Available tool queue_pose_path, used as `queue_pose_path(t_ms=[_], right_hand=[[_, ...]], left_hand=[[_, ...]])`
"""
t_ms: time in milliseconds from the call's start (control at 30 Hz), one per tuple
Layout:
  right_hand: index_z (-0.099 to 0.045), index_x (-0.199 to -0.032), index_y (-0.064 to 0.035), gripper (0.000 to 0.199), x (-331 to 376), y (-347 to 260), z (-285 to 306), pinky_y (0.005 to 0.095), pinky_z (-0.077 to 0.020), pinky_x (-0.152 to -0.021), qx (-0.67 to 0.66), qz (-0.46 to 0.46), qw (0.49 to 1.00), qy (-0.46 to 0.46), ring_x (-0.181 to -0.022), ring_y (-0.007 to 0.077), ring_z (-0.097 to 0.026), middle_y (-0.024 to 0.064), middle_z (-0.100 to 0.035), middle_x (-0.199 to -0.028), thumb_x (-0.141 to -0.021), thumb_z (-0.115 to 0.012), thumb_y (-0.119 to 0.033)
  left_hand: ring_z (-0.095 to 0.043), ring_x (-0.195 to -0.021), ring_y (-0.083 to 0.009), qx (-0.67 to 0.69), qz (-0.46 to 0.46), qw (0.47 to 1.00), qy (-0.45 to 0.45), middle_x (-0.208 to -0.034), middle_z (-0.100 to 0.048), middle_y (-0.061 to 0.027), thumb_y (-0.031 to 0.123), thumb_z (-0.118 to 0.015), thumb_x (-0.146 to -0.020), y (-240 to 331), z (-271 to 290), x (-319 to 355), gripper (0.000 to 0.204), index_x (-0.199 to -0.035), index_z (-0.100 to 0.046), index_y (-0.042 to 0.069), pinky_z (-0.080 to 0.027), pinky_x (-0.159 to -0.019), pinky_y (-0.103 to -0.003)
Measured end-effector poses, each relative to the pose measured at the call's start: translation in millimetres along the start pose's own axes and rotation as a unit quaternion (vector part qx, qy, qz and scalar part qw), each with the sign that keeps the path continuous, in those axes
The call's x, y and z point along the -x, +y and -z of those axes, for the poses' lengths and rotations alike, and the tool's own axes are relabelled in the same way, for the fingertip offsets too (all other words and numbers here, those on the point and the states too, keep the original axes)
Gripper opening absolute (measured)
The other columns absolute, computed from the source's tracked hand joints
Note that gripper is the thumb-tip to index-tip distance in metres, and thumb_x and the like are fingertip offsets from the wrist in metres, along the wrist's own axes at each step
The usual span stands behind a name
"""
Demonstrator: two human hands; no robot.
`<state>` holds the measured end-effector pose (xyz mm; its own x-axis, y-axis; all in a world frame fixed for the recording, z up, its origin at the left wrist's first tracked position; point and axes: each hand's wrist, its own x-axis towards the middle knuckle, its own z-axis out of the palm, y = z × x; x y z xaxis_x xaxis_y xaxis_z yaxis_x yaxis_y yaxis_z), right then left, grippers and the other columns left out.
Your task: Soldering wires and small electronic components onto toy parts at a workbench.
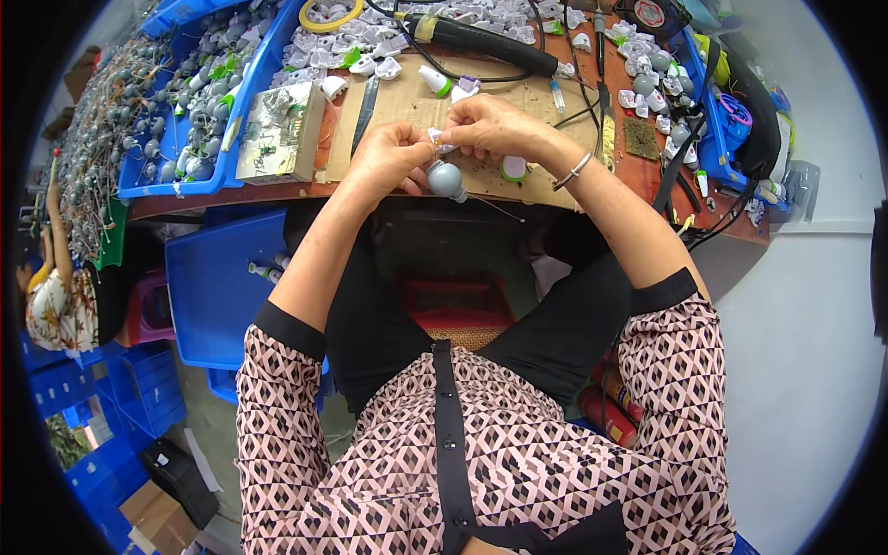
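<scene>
Above the front edge of the workbench, my left hand (387,159) and my right hand (492,128) meet, with their fingers closed. Between their fingertips is a small white plastic part (440,141), partly covered by the fingers. A grey ball-shaped piece with a narrow neck (445,179) hangs just below, against my left fingers; how it is held is hidden. From its neck a thin wire (497,207) trails to the right. A white-and-green plastic piece (514,168) stands below my right hand, and another white-and-green piece (433,80) lies beyond the hands.
White plastic parts (347,42) pile up at the back, near a black-handled tool (481,43) with a cable. Blue bins (242,109) of grey balls flank the bench. A metal box (277,134) sits left. Another person's arm (57,213) shows far left.
</scene>
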<state>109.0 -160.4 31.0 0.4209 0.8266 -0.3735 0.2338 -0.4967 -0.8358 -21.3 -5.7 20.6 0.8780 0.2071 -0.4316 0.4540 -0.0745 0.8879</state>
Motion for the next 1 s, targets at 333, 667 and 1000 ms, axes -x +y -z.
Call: queue_pose_path(t_ms=[333, 667, 1000], right_hand=[[-0.062, -0.087, -0.0078, 0.026, 0, -10, 4, 0.0227, -0.0429, -0.049, 0.002, -0.006, 1.0, -0.012, -0.06, 0.006, -0.056, -0.0022, -0.06, -0.071, -0.093, -0.067, -0.032], [-0.062, -0.086, -0.0058, 0.023, -14, -10, 5, 0.0242, -0.0446, -0.05, 0.06, -0.004, 0.998, -0.001, -0.059, 0.0078, -0.057, -0.0001, -0.061, -0.07, -0.093, -0.066, -0.028], [-0.064, -0.087, -0.0074, 0.024, -16, -15, 8, 0.0234, -0.0438, -0.05, 0.093, -0.037, 0.995, -0.031, -0.059, 0.0073, -0.057, -0.0015, -0.06, -0.071, -0.094, -0.067, -0.03]], left_hand=[[-0.068, -0.062, -0.0144, 0.039, -0.01, 0.999, -0.01, -0.082, -0.068, -0.0087, 0.019, -0.069, -0.089, -7, 7, -3, 0.022, -0.097, -0.063, -0.001, -0.057, -0.051, -0.026], [-0.067, -0.062, -0.015, 0.048, -0.007, 0.999, 0.0, -0.081, -0.067, -0.0104, 0.015, -0.068, -0.087, -3, 11, -4, 0.019, -0.093, -0.063, -0.002, -0.056, -0.049, -0.027], [-0.07, -0.064, -0.0172, -0.013, 0.009, 1.0, 0.0, -0.084, -0.07, -0.0127, 0.014, -0.068, -0.086, 2, 9, -7, 0.022, -0.097, -0.064, -0.005, -0.057, -0.049, -0.029]])
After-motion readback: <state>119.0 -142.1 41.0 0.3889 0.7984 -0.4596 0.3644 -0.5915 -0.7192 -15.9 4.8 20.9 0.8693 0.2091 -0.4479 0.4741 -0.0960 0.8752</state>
